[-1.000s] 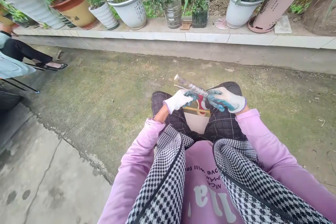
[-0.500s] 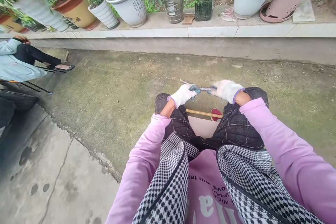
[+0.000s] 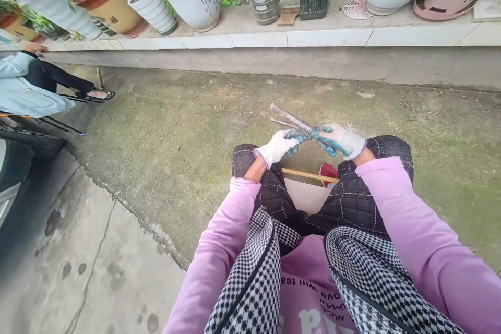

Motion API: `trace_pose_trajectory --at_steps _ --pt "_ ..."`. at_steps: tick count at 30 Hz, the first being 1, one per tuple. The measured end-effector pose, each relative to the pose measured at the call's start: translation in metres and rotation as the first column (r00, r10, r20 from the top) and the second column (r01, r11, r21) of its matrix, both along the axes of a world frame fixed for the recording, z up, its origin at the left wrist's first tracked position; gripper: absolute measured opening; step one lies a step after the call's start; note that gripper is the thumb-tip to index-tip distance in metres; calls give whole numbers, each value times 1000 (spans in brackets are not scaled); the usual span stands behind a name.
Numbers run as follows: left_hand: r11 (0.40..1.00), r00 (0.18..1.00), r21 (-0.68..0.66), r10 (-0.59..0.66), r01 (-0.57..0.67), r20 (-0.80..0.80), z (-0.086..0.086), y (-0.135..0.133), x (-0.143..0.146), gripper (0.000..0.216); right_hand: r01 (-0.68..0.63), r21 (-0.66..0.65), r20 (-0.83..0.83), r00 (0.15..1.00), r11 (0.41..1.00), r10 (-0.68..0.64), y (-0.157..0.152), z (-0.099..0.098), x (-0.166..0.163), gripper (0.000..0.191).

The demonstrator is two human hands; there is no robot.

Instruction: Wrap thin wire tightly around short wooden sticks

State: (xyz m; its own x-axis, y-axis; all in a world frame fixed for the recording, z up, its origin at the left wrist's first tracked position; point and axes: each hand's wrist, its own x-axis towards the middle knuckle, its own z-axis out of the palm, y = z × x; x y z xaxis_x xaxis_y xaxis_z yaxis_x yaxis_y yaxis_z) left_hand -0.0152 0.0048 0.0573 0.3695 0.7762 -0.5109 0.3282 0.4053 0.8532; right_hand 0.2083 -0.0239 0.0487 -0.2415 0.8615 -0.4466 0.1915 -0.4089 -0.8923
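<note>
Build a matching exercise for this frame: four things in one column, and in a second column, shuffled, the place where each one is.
Things:
1. metal rod
2. wooden stick
3. brown flowerpot
4. seated person in a light blue top

Places:
A. far left edge of the view
B. on the raised ledge at the back
C. held between the left hand and right hand
D. across the gap between the knees

Pairs: 1-C, 2-D, 3-B, 4-A
</note>
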Motion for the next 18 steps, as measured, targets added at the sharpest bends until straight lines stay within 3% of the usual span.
trace_pose_trajectory --at_steps 2,4,7,10,13,15,18 --pt "999 999 29 -37 37 -8 -3 2 -2 8 -128 -3 -101 987 992 127 -3 3 7 61" --pt "995 997 56 -79 80 -8 -6 3 -6 18 -265 -18 -135 956 964 261 -4 2 14 60" --pt "990 993 68 -121 122 -14 -7 3 -12 19 -460 -63 -90 887 886 454 -4 -5 20 57" --pt "975 979 102 -193 198 -63 -8 2 -17 13 -562 -120 35 822 819 569 -4 -14 21 53" --pt "978 974 91 -176 190 -142 -15 3 -17 11 -571 -160 297 750 805 591 -2 -21 19 47" --pt "983 971 90 -142 161 -190 -23 4 -14 8 -557 -201 529 630 806 568 3 -25 16 44" --pt "988 975 70 -126 140 -181 -31 2 -8 7 -455 -202 748 500 867 437 13 -27 12 41"
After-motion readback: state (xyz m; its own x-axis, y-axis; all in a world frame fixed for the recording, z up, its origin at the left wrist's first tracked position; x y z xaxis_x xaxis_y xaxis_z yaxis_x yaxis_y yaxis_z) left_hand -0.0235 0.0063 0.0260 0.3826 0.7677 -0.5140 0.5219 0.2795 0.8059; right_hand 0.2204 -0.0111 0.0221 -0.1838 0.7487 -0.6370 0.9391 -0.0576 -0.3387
